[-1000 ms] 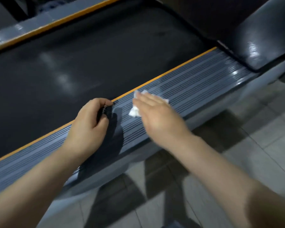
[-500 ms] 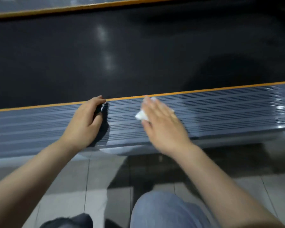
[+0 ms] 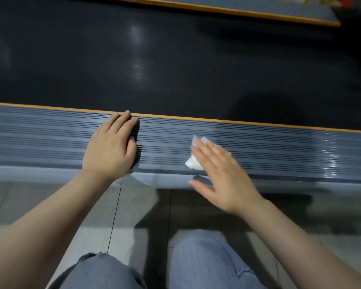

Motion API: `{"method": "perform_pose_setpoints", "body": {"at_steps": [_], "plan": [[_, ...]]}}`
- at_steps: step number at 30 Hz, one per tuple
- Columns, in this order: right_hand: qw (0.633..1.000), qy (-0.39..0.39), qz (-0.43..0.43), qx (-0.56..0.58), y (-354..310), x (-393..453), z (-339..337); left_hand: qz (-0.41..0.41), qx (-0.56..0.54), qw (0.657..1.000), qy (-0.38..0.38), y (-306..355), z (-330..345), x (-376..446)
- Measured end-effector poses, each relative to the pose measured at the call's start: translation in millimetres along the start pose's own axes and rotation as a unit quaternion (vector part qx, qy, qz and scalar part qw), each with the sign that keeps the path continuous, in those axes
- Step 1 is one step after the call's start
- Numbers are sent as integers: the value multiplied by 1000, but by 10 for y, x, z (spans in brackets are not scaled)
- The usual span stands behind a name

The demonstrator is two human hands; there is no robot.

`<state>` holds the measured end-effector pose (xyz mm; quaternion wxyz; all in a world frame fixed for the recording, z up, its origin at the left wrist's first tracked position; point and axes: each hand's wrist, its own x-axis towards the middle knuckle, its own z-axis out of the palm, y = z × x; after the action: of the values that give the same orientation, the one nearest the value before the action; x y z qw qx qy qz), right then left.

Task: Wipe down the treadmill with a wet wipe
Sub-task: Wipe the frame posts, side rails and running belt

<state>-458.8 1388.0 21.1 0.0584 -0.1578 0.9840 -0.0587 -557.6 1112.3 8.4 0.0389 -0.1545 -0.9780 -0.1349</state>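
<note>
The treadmill's grey ribbed side rail (image 3: pixel 279 149) runs across the view, edged by an orange stripe, with the black belt (image 3: pixel 154 59) beyond it. A crumpled white wet wipe (image 3: pixel 193 163) lies on the rail under my right hand (image 3: pixel 221 174), whose straight fingers press it flat; only the wipe's left edge and a corner past the fingertips show. My left hand (image 3: pixel 111 149) rests flat on the rail to the left, fingers straight and reaching the orange stripe.
The far side rail (image 3: pixel 217 7) with its orange stripe lies at the top. Grey floor tiles (image 3: pixel 50 197) stretch below the near rail. My knees in blue jeans (image 3: pixel 206 261) are at the bottom, close to the rail.
The view has swung so the rail runs level. My left hand went from curled to flat. My right hand slid the wipe toward the rail's near edge.
</note>
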Motion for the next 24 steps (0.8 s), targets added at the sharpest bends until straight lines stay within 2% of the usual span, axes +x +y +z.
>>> {"method": "perform_pose_setpoints", "body": {"at_steps": [3, 5, 8, 11, 14, 17, 21, 22, 24], "plan": [[998, 5, 65, 7, 387, -484, -36, 2, 4, 1000, 0, 26, -9, -1], [998, 12, 59, 4, 416, -616, -36, -4, 5, 1000, 2, 29, -13, -6], [997, 64, -33, 2, 29, -294, 70, -11, 3, 1000, -2, 41, -32, -26], [978, 133, -160, 18, -368, 103, 331, -11, 3, 1000, -7, 31, -44, -23], [947, 190, -260, -15, -188, 104, 467, -11, 3, 1000, -12, 11, -24, -18], [918, 138, -344, -141, 204, -2, 503, -10, -4, 1000, -10, 8, -4, -12], [846, -45, -428, -316, 475, -137, 735, -14, -2, 1000, -15, -6, -7, -6], [838, -54, -433, -329, 487, -153, 735, -14, -2, 1000, -16, -10, -6, -3], [835, -16, -434, -337, 482, -87, 628, -10, -4, 1000, -18, -5, -5, 0]]}}
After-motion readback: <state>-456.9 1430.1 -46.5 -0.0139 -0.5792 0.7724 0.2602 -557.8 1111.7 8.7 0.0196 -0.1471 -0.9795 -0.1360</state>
